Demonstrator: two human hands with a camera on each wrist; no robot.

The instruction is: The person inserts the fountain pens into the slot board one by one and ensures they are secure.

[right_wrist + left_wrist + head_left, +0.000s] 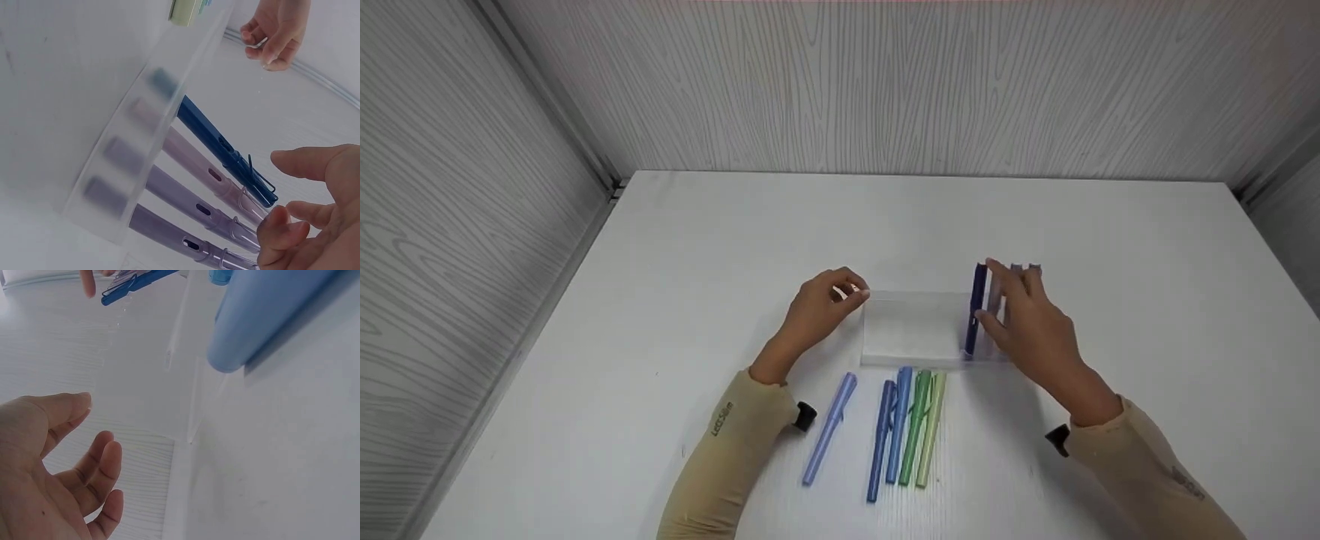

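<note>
The clear case (915, 330) lies ahead of the person on the white table (735, 225). At its right end is the dark blue pen (976, 300), its lower end behind the frosted strip on the case's near side. Right of it follow a pink pen (191, 163) and two purple pens, the nearer of these in the right wrist view (163, 228).

The right hand (1035, 326) is loosely spread about the cap ends, thumb apart from the dark blue pen; finger contact with the caps cannot be confirmed. The left hand (821, 304) appears to pinch the case's far left corner between thumb and index finger.

Step in hand, as judged: squaring the dark blue pen in its place. The left hand should hold that corner firmly, lest the light case slide or tip. Pressure should follow the pen's length, with the clip kept clear of the pink neighbour. Five loose pens (915, 427) lie on the near side, well placed for reaching.
</note>
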